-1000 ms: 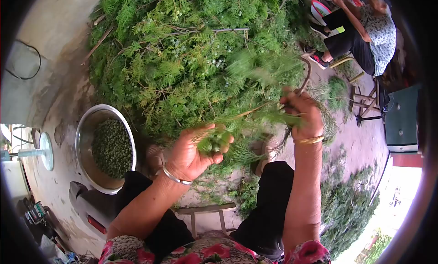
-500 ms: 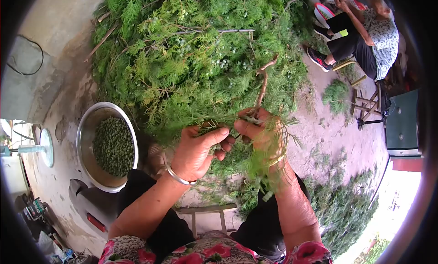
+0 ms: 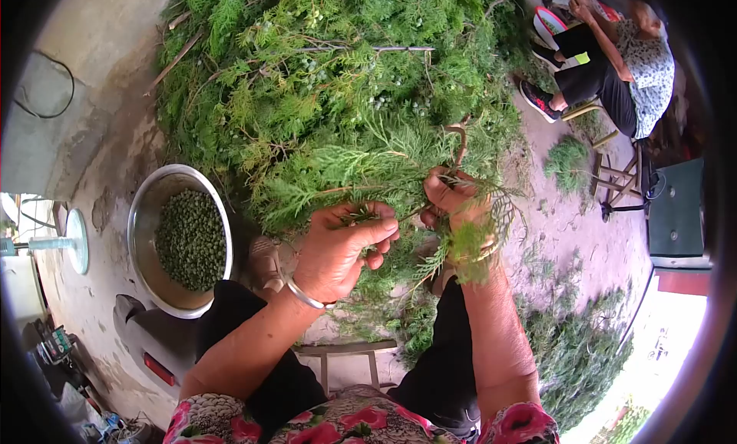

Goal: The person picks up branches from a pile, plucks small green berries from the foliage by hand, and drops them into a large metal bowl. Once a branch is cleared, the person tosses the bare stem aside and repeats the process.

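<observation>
My right hand (image 3: pixel 461 202) is closed round a leafy evergreen branch (image 3: pixel 461 145), whose brown woody end curves up above the fist. Feathery green sprays hang from it around my wrist. To its left, my left hand (image 3: pixel 345 248) has thumb and fingers pinched on a sprig (image 3: pixel 359 214) of the same foliage, and a thin stem runs between the two hands. Whether berries are inside the left fingers is hidden. Left of my knee stands a metal basin (image 3: pixel 142 267) with many small green berries (image 3: pixel 190 240) in it.
A large heap of evergreen branches (image 3: pixel 307 99) fills the floor ahead. At upper right a seated person (image 3: pixel 641 68) works by a red-rimmed bowl (image 3: pixel 546 22). More cut greenery (image 3: pixel 583 359) lies at lower right. A wooden stool edge (image 3: pixel 345 347) shows between my legs.
My right hand has moved slightly right and the branch's woody end has turned lower. The leafy sprays have swung up and spread above my left hand, which stays pinched.
</observation>
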### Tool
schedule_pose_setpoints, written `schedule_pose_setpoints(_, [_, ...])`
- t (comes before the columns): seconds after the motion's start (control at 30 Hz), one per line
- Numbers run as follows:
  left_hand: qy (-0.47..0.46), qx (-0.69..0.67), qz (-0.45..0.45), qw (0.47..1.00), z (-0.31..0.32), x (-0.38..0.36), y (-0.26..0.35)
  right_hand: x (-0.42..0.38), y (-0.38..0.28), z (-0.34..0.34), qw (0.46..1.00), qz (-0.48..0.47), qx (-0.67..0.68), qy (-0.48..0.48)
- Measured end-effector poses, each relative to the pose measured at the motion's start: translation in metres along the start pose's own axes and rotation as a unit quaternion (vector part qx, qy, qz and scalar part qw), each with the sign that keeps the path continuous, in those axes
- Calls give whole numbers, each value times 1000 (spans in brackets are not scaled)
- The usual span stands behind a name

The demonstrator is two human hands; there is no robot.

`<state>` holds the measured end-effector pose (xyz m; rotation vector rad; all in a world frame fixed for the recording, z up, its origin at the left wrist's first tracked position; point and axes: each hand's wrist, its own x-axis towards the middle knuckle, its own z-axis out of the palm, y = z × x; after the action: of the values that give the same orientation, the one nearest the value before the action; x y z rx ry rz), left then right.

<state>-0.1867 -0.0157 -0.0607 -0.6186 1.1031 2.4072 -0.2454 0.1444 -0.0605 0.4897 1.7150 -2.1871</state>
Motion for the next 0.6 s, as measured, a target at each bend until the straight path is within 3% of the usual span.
schedule_pose_setpoints(0.1, [20,-19,26,999,5,2,-4,-5,0,8,997,-8,-70,-34])
schedule_pose_setpoints(0.23, [38,-31,13,999,7,4,-9,-10,2,15,998,25,-55,-34])
schedule_pose_setpoints(0.37, [-25,-7,1,1000,-2,-1,-3,-1,1,8,986,-1,-162,-28])
schedule_pose_setpoints(0.43, [-69,9,-7,998,-6,-4,3,11,3,-6,987,-40,-157,-24])
schedule_pose_setpoints(0.5, [-116,18,-13,993,-7,-10,10,15,0,-12,978,-120,-159,64])
schedule_pose_setpoints(0.6, [-106,4,-17,994,-9,-12,13,17,0,-12,974,-141,-178,-3])
